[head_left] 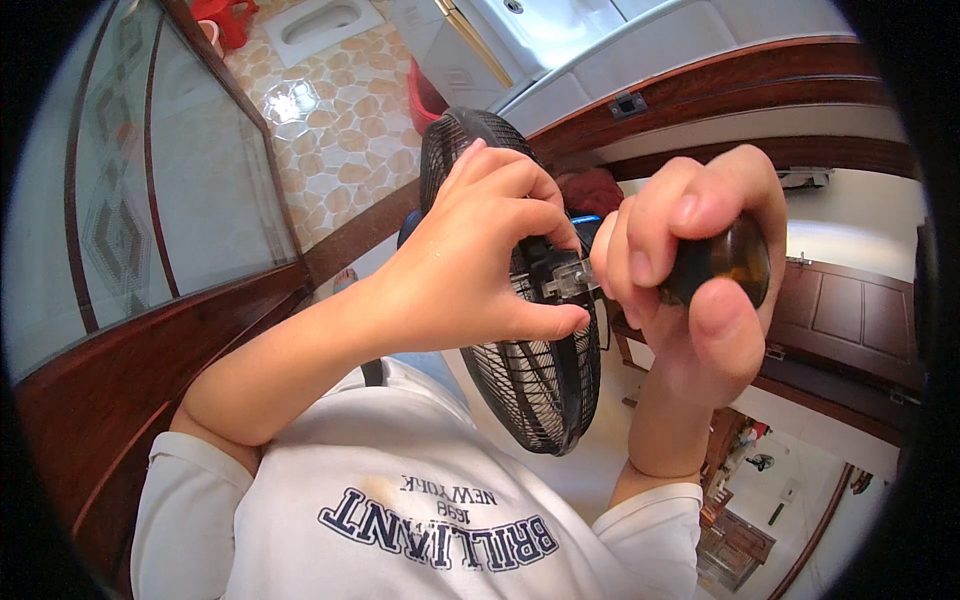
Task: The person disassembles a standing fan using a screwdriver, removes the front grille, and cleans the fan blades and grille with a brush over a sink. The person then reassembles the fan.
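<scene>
An electric fan with a black wire cage (525,382) stands upright before me, seen edge-on. My left hand (487,232) rests over the cage's rim, its thumb and fingers apart on either side of a clear plastic clip (571,280). Whether the fingertips press on the clip or the cage cannot be told. My right hand (697,277) is closed around the dark, amber-tinted handle (731,259) of a tool that looks like a screwdriver. Its front end is hidden by my fingers and points towards the clip.
A glass-panelled wooden door (120,210) is at the left. Beyond the fan lie a pebble-patterned tiled floor (352,135), a squat toilet (322,26), a red basin (425,97) and a white sink (555,30). A dark wooden frame (720,82) runs along the upper right.
</scene>
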`<state>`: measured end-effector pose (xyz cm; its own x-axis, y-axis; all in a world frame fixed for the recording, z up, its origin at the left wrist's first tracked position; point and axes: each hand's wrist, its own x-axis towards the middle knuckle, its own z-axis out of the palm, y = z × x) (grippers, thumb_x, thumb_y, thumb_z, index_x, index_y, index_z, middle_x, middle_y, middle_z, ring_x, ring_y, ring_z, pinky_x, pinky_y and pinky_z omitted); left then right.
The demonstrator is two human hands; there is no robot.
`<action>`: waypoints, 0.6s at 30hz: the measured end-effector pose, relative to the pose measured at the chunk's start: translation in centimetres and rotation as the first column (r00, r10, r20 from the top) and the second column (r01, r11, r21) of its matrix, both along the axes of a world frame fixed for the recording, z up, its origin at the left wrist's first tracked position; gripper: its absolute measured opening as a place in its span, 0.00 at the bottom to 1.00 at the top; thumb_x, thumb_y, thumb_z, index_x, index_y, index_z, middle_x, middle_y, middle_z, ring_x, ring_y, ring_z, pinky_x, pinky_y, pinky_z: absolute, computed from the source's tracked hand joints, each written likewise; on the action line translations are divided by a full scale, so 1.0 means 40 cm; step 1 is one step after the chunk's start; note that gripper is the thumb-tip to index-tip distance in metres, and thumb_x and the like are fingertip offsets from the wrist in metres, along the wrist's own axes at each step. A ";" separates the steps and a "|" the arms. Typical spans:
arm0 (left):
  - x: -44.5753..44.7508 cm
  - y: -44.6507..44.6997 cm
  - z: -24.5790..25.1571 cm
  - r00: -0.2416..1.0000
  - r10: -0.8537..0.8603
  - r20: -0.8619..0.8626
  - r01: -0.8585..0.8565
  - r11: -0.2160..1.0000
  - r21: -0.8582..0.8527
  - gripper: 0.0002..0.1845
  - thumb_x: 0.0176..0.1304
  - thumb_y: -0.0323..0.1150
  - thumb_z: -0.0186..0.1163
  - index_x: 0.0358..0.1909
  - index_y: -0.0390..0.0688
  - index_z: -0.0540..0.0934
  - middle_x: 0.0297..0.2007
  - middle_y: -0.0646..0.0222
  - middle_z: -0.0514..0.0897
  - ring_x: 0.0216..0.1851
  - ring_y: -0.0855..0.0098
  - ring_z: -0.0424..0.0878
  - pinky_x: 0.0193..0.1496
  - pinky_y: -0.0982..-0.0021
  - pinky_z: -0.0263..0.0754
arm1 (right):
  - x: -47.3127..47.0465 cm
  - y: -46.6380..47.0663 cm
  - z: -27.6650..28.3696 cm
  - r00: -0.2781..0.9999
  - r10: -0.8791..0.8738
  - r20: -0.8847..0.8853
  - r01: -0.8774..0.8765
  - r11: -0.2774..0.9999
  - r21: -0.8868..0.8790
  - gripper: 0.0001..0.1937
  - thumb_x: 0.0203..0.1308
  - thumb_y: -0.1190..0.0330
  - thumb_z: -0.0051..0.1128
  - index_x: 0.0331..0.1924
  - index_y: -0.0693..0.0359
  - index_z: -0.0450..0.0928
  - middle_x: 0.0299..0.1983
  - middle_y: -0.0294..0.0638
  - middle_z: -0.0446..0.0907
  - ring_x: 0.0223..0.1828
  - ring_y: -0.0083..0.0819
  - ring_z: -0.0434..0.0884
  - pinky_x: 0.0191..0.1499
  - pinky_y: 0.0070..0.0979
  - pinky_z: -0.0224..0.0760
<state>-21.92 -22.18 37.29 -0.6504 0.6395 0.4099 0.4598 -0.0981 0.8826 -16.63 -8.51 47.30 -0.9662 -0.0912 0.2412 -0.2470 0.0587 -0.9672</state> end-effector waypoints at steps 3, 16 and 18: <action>-0.002 0.001 -0.001 0.999 -0.021 -0.030 0.021 1.000 -0.015 0.20 0.37 0.43 0.73 0.30 0.40 0.81 0.40 0.62 0.74 0.53 0.59 0.67 0.67 0.48 0.49 | -0.005 0.003 0.003 1.000 0.012 0.014 -0.012 1.000 0.000 0.19 0.56 0.59 0.58 0.44 0.61 0.64 0.29 0.41 0.69 0.20 0.22 0.66 0.26 0.20 0.63; -0.012 0.006 -0.019 0.962 -0.153 0.228 0.150 0.988 0.031 0.22 0.42 0.44 0.70 0.37 0.39 0.82 0.46 0.59 0.74 0.58 0.57 0.67 0.70 0.43 0.36 | 0.013 -0.037 0.021 0.993 0.111 -0.038 -0.090 0.927 0.365 0.27 0.54 0.65 0.65 0.53 0.63 0.62 0.43 0.49 0.71 0.40 0.31 0.73 0.50 0.28 0.67; -0.019 0.005 -0.014 0.970 -0.151 0.189 0.143 0.988 0.053 0.23 0.42 0.45 0.70 0.37 0.38 0.82 0.47 0.59 0.74 0.58 0.57 0.66 0.71 0.44 0.35 | 0.018 -0.039 0.024 0.995 0.074 -0.067 -0.046 0.934 0.354 0.25 0.56 0.64 0.63 0.52 0.64 0.63 0.44 0.50 0.72 0.41 0.30 0.73 0.50 0.27 0.66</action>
